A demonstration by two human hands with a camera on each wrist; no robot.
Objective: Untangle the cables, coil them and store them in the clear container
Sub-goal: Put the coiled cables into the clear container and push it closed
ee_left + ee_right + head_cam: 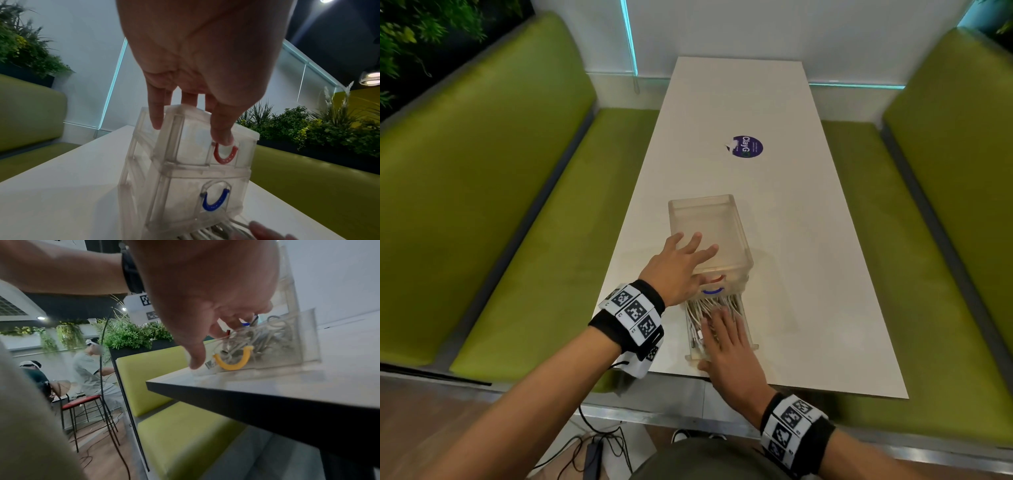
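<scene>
While the left hand [677, 270] lies with fingers spread and straight on top of the clear drawer container [710, 233], thumb tip at its red handle [225, 155], the right hand [729, 346] rests flat, fingers extended, on the white cables [709, 308] filling the pulled-out bottom drawer [751, 337] just below the blue handle [214, 202]. Beyond the fingertips runs a long white table [774, 212] bearing a purple sticker [747, 146], flanked by green benches [493, 192], a white wall and foliage planters [320, 128].
</scene>
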